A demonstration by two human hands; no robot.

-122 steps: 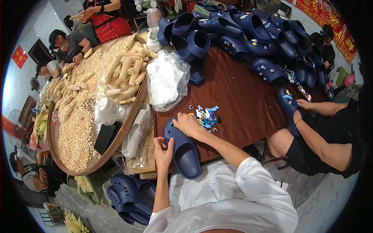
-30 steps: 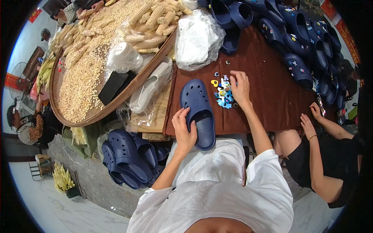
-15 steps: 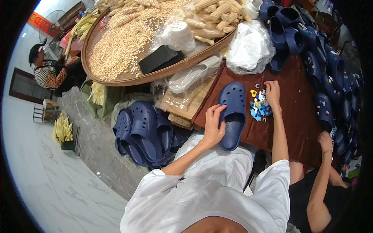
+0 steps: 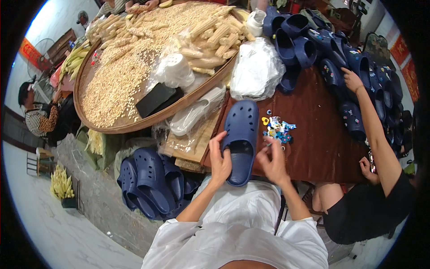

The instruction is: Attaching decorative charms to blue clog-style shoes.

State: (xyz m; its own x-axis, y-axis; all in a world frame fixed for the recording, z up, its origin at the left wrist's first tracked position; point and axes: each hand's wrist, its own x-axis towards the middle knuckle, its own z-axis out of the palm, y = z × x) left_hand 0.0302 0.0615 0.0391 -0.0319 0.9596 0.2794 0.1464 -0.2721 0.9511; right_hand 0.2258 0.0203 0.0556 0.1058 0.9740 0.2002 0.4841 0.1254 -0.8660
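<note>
A dark blue clog (image 4: 242,121) with round holes in its toe lies at the table's near edge, toe pointing away. My left hand (image 4: 220,161) grips its left side near the strap, thumb at the foot opening. Just right of the clog is my right hand (image 4: 274,165), raised, slightly blurred, its fingers curled together; whatever they may hold is too small to make out. Beyond that hand, a small pile of colourful shoe charms (image 4: 278,129), mostly blue, white and yellow, rests on the brown tabletop (image 4: 313,152).
A round woven tray (image 4: 112,130) of corn kernels and cobs stands far left. Wrapped white packets (image 4: 256,67) and a bagged pale clog (image 4: 192,114) lie nearby. Blue clogs (image 4: 150,179) hang lower left; more (image 4: 333,74) are heaped right, where another person's hand (image 4: 353,80) reaches.
My right hand has drawn back from the charms toward the clog. The view has shifted. The other person's hand has moved up to the heaped clogs.
</note>
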